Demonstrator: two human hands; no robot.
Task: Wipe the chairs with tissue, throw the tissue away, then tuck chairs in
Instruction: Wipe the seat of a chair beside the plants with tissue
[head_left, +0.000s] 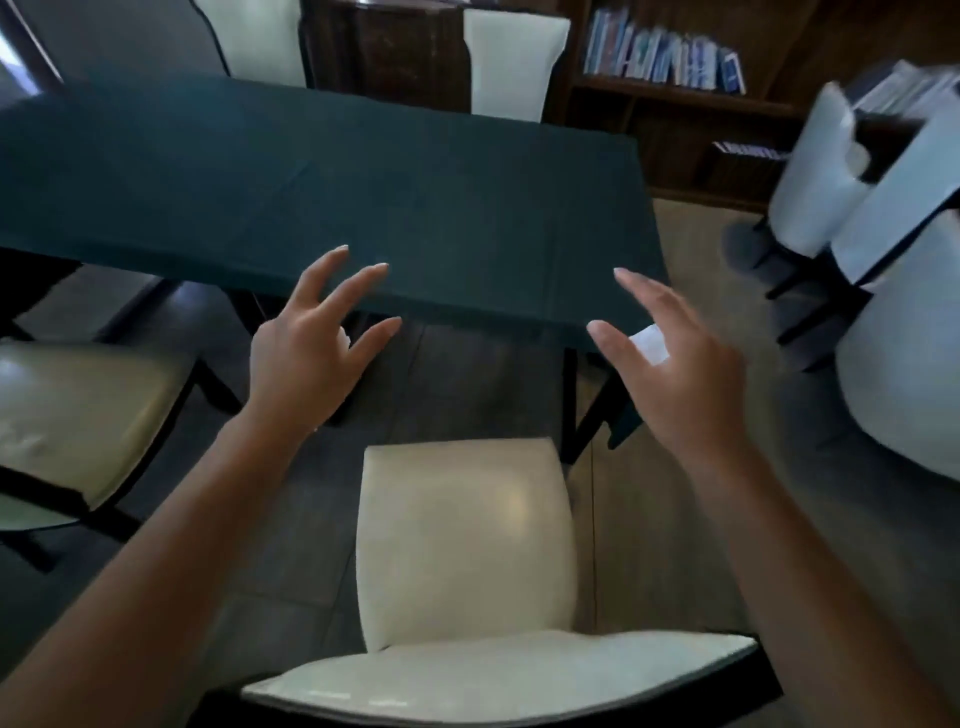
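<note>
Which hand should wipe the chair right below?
Right. The right hand already has the white tissue against its palm; the left hand is bare. Both hover above the cream chair.

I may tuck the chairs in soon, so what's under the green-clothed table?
Under the table show dark floor tiles and dark table legs. The cloth and both hands hide the rest.

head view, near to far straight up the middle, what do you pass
cream chair → dark floor → green tablecloth → white chair back behind the table
</note>
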